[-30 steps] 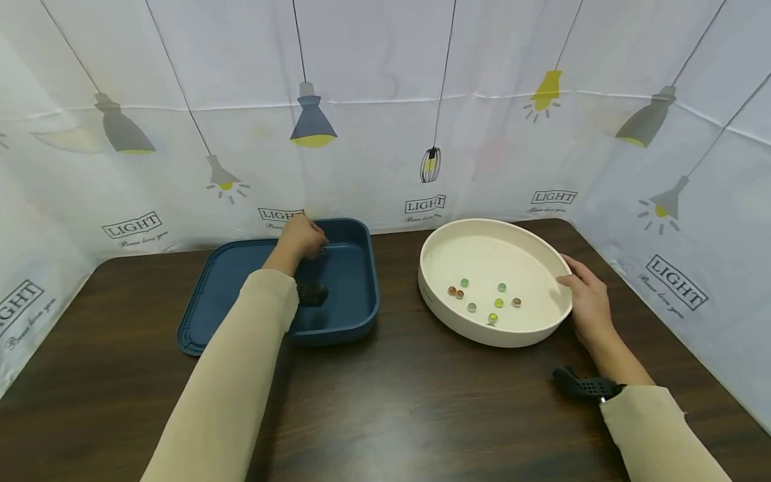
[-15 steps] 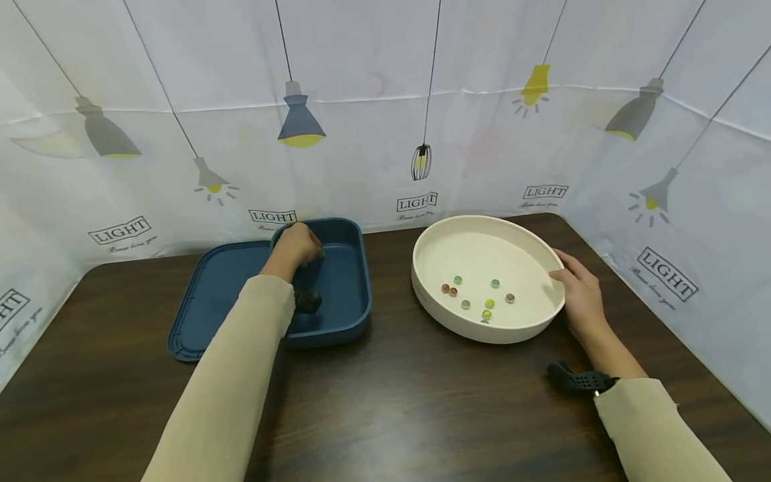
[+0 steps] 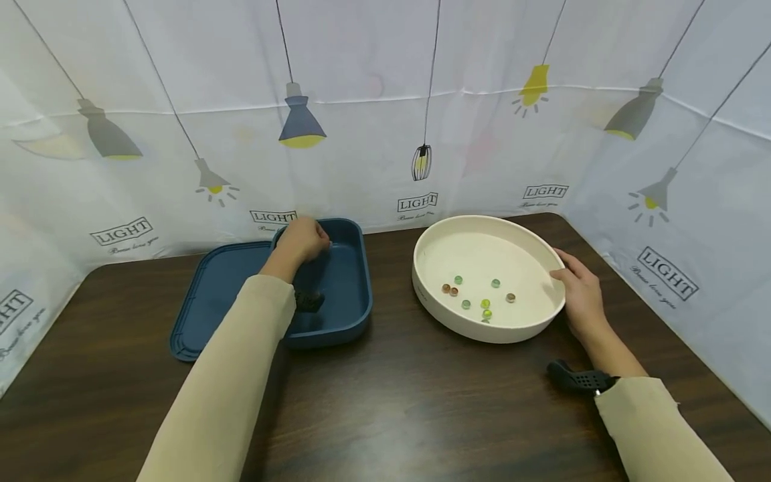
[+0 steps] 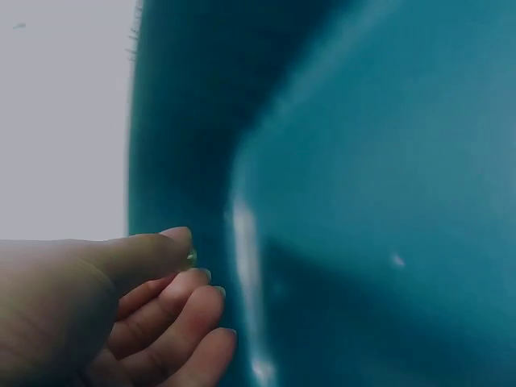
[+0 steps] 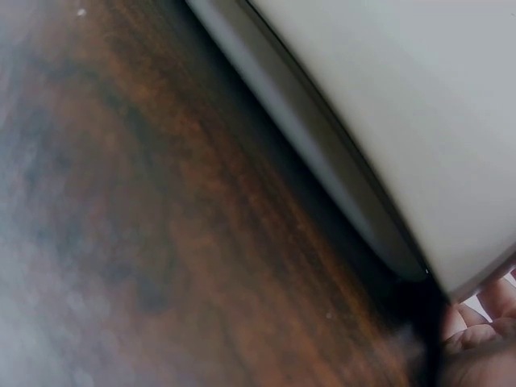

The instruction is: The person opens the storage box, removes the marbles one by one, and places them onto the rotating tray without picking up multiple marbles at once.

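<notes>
My left hand (image 3: 301, 241) is over the back left part of a deep blue rectangular box (image 3: 346, 284). Between its thumb and index fingertip is a small greenish marble (image 4: 192, 257), mostly covered by the fingers; the other fingers are curled. With my right hand (image 3: 581, 291) I grip the right rim of a round cream dish (image 3: 470, 251), thumb over the inside and fingers outside. In the dish lie several glass marbles, among them a brown marble (image 3: 510, 297), a yellow-green marble (image 3: 485, 304) and a pale green marble (image 3: 496, 283).
A flat blue lid (image 3: 217, 288) lies left of the box, partly behind my left sleeve. Both containers stand near the back of the dark wooden table (image 3: 373, 408). A white curtain (image 3: 361, 60) printed with lamps hangs behind and along the sides.
My left hand dipped lower in the box, then came up a little to the right. One yellow-green marble in the dish shifted slightly. The right hand keeps its grip; the head view turned slightly.
</notes>
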`<act>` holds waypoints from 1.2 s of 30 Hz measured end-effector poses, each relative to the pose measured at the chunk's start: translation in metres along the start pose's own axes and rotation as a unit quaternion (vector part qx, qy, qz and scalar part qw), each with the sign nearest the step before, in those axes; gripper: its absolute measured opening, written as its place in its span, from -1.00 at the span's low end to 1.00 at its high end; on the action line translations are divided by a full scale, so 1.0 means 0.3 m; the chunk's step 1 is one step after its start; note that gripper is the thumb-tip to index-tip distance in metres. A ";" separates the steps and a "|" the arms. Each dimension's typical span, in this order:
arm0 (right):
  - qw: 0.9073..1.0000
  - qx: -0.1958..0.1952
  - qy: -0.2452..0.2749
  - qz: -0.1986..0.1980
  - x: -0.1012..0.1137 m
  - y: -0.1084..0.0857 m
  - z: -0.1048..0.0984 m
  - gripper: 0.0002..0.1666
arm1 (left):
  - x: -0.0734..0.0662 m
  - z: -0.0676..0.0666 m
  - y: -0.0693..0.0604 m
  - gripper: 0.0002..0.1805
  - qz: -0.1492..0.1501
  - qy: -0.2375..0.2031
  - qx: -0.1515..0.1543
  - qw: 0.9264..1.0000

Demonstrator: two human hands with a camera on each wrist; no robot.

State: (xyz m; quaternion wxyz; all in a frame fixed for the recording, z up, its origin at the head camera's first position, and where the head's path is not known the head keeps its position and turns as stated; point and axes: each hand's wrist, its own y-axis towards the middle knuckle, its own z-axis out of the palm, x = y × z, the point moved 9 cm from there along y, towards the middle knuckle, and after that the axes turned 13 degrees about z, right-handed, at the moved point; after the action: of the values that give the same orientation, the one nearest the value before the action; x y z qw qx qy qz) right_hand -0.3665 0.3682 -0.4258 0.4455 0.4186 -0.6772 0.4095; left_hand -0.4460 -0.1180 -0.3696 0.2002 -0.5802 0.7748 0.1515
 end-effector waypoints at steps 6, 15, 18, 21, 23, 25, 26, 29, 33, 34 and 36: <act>1.000 0.004 0.021 -0.001 -0.003 0.005 0.000 -0.36 | -0.100 -0.054 -0.007 -0.71 0.025 -0.032 -0.031 0.999; 1.000 -0.006 -0.011 0.000 -0.002 0.007 -0.005 -0.35 | -0.319 -0.071 -0.040 -0.76 0.085 -0.062 -0.053 0.993; 1.000 -0.007 -0.023 0.001 -0.003 0.009 -0.003 -0.35 | -0.403 -0.062 -0.058 -0.80 0.105 -0.062 -0.055 0.991; 1.000 -0.002 -0.018 0.002 -0.002 0.010 0.002 -0.35 | -0.485 -0.050 -0.075 -0.82 0.127 -0.069 -0.052 0.988; 1.000 0.000 -0.009 0.004 -0.005 0.009 0.000 -0.35 | -0.536 -0.034 -0.084 -0.81 0.140 -0.078 -0.041 0.986; 1.000 0.001 -0.003 0.006 -0.006 0.008 -0.002 -0.34 | -0.580 -0.017 -0.091 -0.81 0.155 -0.081 -0.030 0.984; 1.000 0.000 -0.001 0.007 -0.007 0.009 -0.002 -0.34 | -0.598 -0.008 -0.093 -0.81 0.161 -0.083 -0.026 0.983; 1.000 0.000 -0.004 0.007 -0.004 0.013 0.000 -0.34 | -0.641 0.023 -0.097 -0.81 0.177 -0.085 -0.014 0.980; 1.000 0.001 -0.017 0.004 -0.002 0.015 0.006 -0.35 | -0.676 0.078 -0.097 -0.82 0.184 -0.099 -0.004 0.978; 1.000 0.001 -0.019 0.004 -0.004 0.014 0.006 -0.35 | -0.685 0.095 -0.096 -0.82 0.186 -0.102 -0.003 0.977; 1.000 -0.001 -0.023 0.005 -0.007 0.011 0.004 -0.34 | -0.704 0.131 -0.096 -0.83 0.189 -0.108 0.000 0.976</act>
State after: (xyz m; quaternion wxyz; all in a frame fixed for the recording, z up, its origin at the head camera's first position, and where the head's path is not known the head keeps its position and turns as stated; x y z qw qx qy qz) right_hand -0.3693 0.3685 -0.4289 0.4279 0.4241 -0.6901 0.4011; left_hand -0.3609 0.0694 -0.3012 0.2500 -0.4036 0.8443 0.2486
